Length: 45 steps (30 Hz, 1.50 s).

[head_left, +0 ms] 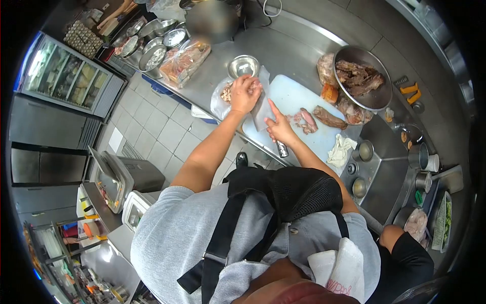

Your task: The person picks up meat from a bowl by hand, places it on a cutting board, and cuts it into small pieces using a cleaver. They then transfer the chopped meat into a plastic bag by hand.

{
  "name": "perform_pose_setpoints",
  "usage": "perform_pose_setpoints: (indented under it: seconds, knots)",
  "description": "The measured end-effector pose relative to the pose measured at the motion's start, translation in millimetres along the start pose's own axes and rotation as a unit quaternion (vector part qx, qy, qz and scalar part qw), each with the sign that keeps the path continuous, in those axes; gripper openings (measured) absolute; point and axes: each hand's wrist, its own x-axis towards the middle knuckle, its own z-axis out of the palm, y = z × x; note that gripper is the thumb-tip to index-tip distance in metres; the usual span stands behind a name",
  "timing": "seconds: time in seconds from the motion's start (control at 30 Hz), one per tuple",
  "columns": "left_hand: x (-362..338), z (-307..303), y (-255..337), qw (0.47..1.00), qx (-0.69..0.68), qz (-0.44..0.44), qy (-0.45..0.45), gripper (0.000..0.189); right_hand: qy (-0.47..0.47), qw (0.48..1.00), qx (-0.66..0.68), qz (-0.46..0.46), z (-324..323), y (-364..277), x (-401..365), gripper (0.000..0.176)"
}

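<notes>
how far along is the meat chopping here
Done: a pile of chopped meat lies beside the cutting board. In hand: the right hand grips the cleaver, and the left hand is over the pile. Left: a part-sliced piece and a whole strip on the board, plus a metal bowl holding more meat.
</notes>
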Motion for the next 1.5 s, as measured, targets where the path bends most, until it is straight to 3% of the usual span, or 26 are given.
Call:
perform_pose_setpoints:
  seconds: [0.07, 0.13, 0.3, 0.4, 0.5, 0.63, 0.7, 0.8, 0.83, 0.93, 0.97, 1.0, 1.07, 1.1, 1.17, 1.2, 1.27, 1.3, 1.37, 1.5]
  knots:
    - [-9, 4, -51, 0.999, 0.002, -0.007, -0.047, 0.030, -0.009, 0.999, -0.012, 0.041, -1, 9, 5, 0.080]
    - [-22, 18, -100, 0.984, 0.118, 0.025, -0.130, 0.029, 0.022, 0.997, -0.017, 0.067, -20, 40, -17, 0.080]
    - [-16, 10, -82, 0.991, 0.057, 0.033, -0.115, 0.029, 0.120, 0.989, 0.008, 0.081, -40, 64, -90, 0.077]
    - [10, 0, -76, 0.987, 0.081, 0.019, -0.135, 0.035, 0.182, 0.983, 0.002, 0.030, -41, 83, -109, 0.077]
    - [53, 3, -85, 0.967, 0.161, 0.041, -0.194, 0.046, 0.241, 0.970, -0.015, 0.034, -29, 76, -126, 0.076]
    - [117, 22, -127, 0.937, 0.251, 0.045, -0.238, 0.047, 0.290, 0.956, -0.031, 0.036, -14, 77, -135, 0.073]
    - [143, 17, -134, 0.946, 0.265, 0.014, -0.187, 0.048, 0.313, 0.947, -0.065, 0.037, -5, 73, -139, 0.072]
    - [151, 21, -145, 0.960, 0.157, 0.039, -0.228, 0.048, 0.343, 0.936, -0.051, 0.065, 6, 83, -143, 0.072]
    - [146, 22, -143, 0.948, 0.101, 0.015, -0.302, 0.042, 0.347, 0.934, -0.048, 0.068, 9, 86, -143, 0.072]
    - [119, 26, -163, 0.941, 0.156, 0.069, -0.291, 0.035, 0.364, 0.928, 0.020, 0.074, 21, 100, -143, 0.076]
    - [111, 21, -161, 0.937, 0.200, -0.020, -0.287, 0.034, 0.379, 0.923, -0.024, 0.066, 23, 108, -141, 0.075]
    - [110, 22, -168, 0.935, 0.196, -0.016, -0.295, 0.034, 0.393, 0.915, -0.069, 0.058, 27, 107, -141, 0.075]
    - [110, 19, -193, 0.887, 0.295, -0.111, -0.337, 0.036, 0.374, 0.919, -0.079, 0.102, 29, 92, -145, 0.073]
    - [111, 17, -198, 0.886, 0.293, -0.112, -0.341, 0.036, 0.345, 0.924, -0.092, 0.138, 29, 86, -147, 0.072]
    - [116, 13, -209, 0.855, 0.230, -0.158, -0.437, 0.039, 0.336, 0.923, -0.117, 0.145, 33, 64, -145, 0.072]
    - [116, 14, -215, 0.854, 0.230, -0.164, -0.438, 0.039, 0.325, 0.924, -0.139, 0.147, 34, 61, -142, 0.071]
    - [116, 12, -218, 0.917, 0.142, -0.114, -0.355, 0.033, 0.324, 0.924, -0.148, 0.142, 34, 57, -134, 0.071]
    - [117, 6, -217, 0.916, 0.142, -0.118, -0.357, 0.033, 0.328, 0.922, -0.155, 0.134, 34, 57, -132, 0.071]
    - [131, -11, -206, 0.946, 0.055, -0.164, -0.274, 0.026, 0.329, 0.922, -0.152, 0.138, 34, 54, -131, 0.072]
    - [138, -55, -176, 0.965, 0.028, -0.142, -0.217, 0.022, 0.339, 0.915, -0.171, 0.137, 33, 54, -134, 0.072]
